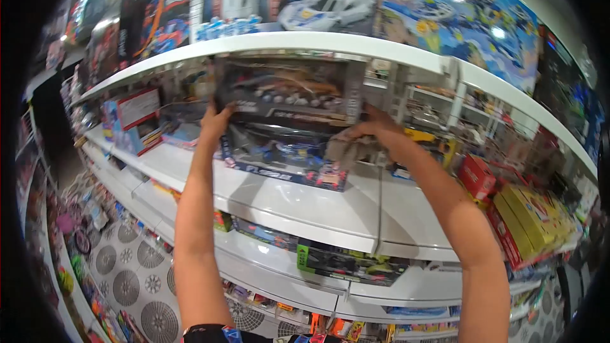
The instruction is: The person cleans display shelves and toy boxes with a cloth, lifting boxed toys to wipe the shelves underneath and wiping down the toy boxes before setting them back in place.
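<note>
A dark toy car box [289,92] with a clear window is held upright between my hands, just under the upper shelf. My left hand [217,121] is closed on its left edge, thumb on the front. At its lower right corner is my right hand [379,128], fingers bent around a crumpled grey-beige cloth [348,149]; some of its fingers are hidden. Below the dark box, a second toy car box [286,162] with a blue car in its window stands on the white shelf [298,209]. Whether the two boxes touch, I cannot tell.
Large toy boxes [330,0] line the upper shelf [292,41] overhead. To the left stands a red-and-blue box [133,121]; to the right are yellow boxes [537,219] and a red box [476,176]. A green-and-black car box [352,263] sits lower down.
</note>
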{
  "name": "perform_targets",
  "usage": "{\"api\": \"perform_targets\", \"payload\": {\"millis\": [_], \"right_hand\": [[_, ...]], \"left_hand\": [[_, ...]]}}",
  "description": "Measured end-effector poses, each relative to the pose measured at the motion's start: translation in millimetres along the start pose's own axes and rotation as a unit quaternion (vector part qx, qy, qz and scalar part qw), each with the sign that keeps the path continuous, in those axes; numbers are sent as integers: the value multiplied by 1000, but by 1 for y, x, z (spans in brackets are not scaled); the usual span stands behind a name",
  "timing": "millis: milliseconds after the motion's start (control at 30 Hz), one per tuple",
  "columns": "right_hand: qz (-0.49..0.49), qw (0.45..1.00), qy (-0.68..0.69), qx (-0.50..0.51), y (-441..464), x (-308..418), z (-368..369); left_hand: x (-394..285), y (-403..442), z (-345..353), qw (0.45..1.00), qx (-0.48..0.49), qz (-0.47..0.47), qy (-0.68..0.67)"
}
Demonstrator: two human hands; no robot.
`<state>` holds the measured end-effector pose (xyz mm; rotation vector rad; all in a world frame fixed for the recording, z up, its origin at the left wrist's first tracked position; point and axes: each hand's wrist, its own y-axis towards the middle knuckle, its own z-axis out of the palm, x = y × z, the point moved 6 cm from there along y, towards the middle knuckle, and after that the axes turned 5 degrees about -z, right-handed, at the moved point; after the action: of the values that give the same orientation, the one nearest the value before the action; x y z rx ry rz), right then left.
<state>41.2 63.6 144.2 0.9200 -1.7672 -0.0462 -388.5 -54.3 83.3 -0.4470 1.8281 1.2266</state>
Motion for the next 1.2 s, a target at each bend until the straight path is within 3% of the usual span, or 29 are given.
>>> {"api": "perform_targets", "payload": {"millis": [133,233,433,500,567,633,700,767,900,1000,1133,1200], "right_hand": [[42,984,153,80,1,24,4],[51,971,207,111,5,31,7],[-13,983,138,118,-3,14,12],[-24,995,67,72,2,-6,10],[-40,998,0,51,2,-21,15],[-72,997,-14,36,-3,-15,19],[-63,994,54,74,-22,5,23],[-22,997,-3,68,-24,-5,25],[-60,991,-94,71,-20,-15,28],[-46,987,-126,85,-16,-17,26],[-39,992,-95,77,-18,-13,24],[-23,993,-63,93,-22,-13,20]], "left_hand": [[-52,-1,-7,983,-19,-30,179],[-50,12,-7,982,-37,-34,182],[-38,0,-4,999,19,31,1],[-48,-20,-9,999,38,-2,17],[-18,-4,-10,999,-8,33,-1],[1,2,-11,1000,14,0,5],[-27,-20,-9,1000,10,8,7],[-9,-8,-11,999,-11,-5,51],[-11,-11,-7,999,-13,-13,37],[-1,-6,-7,989,-76,7,125],[5,-1,-4,997,-50,-57,33],[-17,-19,-4,993,-89,-35,63]]}}
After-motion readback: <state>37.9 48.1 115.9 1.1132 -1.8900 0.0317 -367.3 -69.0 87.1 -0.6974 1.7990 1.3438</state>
